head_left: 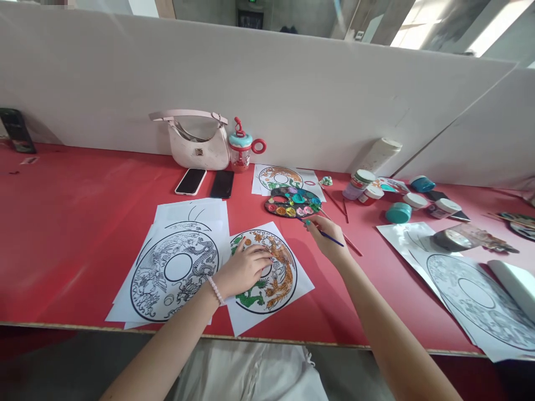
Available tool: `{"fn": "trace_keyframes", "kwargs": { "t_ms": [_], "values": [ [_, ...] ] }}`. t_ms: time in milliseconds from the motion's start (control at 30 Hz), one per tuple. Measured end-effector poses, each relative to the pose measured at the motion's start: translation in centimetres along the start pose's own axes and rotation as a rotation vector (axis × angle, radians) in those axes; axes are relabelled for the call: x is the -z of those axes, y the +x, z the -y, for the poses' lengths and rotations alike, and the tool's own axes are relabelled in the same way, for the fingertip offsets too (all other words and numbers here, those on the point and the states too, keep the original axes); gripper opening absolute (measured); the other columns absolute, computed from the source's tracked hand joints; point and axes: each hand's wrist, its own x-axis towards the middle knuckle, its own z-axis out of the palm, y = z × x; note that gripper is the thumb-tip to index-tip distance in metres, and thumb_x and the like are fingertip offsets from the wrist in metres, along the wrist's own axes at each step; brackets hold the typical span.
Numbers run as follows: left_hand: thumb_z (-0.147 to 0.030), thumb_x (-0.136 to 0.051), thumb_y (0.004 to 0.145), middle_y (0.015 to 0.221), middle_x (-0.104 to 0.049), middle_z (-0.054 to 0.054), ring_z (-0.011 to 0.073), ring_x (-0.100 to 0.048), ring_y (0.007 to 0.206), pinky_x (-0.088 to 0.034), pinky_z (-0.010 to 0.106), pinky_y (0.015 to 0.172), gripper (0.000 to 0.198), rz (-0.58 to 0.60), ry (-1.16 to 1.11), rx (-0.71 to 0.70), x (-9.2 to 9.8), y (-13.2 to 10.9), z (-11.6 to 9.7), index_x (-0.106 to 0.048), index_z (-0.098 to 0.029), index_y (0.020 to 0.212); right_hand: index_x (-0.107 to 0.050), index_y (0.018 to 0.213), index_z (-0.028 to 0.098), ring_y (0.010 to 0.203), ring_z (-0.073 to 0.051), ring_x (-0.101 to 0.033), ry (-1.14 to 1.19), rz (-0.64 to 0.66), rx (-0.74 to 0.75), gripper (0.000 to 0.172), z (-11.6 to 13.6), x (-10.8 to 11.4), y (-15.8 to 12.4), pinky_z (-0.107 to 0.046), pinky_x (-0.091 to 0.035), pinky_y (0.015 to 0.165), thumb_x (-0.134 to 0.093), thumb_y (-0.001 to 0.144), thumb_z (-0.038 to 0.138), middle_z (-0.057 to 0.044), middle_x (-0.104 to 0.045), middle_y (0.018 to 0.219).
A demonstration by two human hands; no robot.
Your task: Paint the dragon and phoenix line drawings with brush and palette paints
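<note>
My left hand [244, 268] rests with curled fingers pressed on a partly coloured circular drawing sheet [288, 278], painted orange and green. My right hand [328, 236] pinches a thin blue-handled paintbrush [332, 238], its tip reaching toward the oval paint palette [292, 202] filled with several wet colours. An uncoloured dragon drawing [173, 270] lies on a stack of sheets just left of my left hand.
Two phones [191, 181], a pink handbag [196, 142] and a small drink bottle [241, 147] stand near the back partition. Several paint jars [399, 213], loose brushes [334, 201] and more drawing sheets [472, 289] lie on the red table [75, 223] to the right.
</note>
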Motion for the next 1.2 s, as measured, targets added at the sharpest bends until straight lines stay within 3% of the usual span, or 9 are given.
{"fn": "trace_keyframes", "kwargs": {
  "t_ms": [233,633,967,1100,1200],
  "values": [
    [-0.015,-0.046,0.092,0.123,-0.062,0.001,0.0201,-0.044,0.124,-0.005,0.052,0.114,0.026,-0.035,-0.008,-0.025,0.0,0.0,-0.1,-0.062,-0.022,0.112,-0.055,0.07,0.02,0.066,-0.016,-0.055,-0.056,0.095,0.175,0.022,-0.5,-2.2,3.1,-0.025,-0.04,0.063,-0.045,0.085,0.032,-0.004,-0.06,0.067],
    [-0.015,-0.047,0.092,0.124,-0.061,0.002,0.0198,-0.045,0.123,-0.006,0.051,0.113,0.025,-0.029,0.025,-0.039,0.2,0.0,-0.1,-0.061,-0.022,0.112,-0.029,0.059,0.021,0.055,-0.012,-0.038,-0.13,0.188,0.23,0.03,1.1,-1.2,4.4,-0.025,-0.03,0.055,-0.039,0.087,0.027,0.001,-0.042,0.057],
    [-0.015,-0.047,0.092,0.125,-0.06,0.001,0.0192,-0.044,0.124,-0.006,0.051,0.114,0.025,-0.031,0.022,-0.034,0.0,-0.2,0.1,-0.061,-0.023,0.112,-0.028,0.056,0.021,0.052,-0.011,-0.033,-0.092,0.226,0.147,0.034,2.7,-0.3,5.2,-0.026,-0.026,0.051,-0.043,0.086,0.026,0.003,-0.037,0.053],
    [-0.015,-0.045,0.092,0.125,-0.06,0.001,0.0188,-0.043,0.125,-0.007,0.051,0.114,0.027,-0.015,0.03,-0.028,0.0,-0.2,0.0,-0.06,-0.023,0.113,-0.042,0.057,0.02,0.055,-0.011,-0.046,-0.023,0.184,0.069,0.034,3.2,1.1,4.1,-0.024,-0.034,0.052,-0.039,0.088,0.033,-0.001,-0.053,0.058],
    [-0.013,-0.044,0.092,0.124,-0.06,0.001,0.0194,-0.043,0.125,-0.007,0.051,0.114,0.028,-0.003,0.035,-0.028,0.2,-0.1,-0.1,-0.06,-0.024,0.112,-0.054,0.066,0.018,0.059,-0.013,-0.056,0.05,0.129,0.02,0.038,3.2,2.9,1.6,-0.024,-0.043,0.056,-0.035,0.091,0.038,-0.004,-0.061,0.063]
  ]
}}
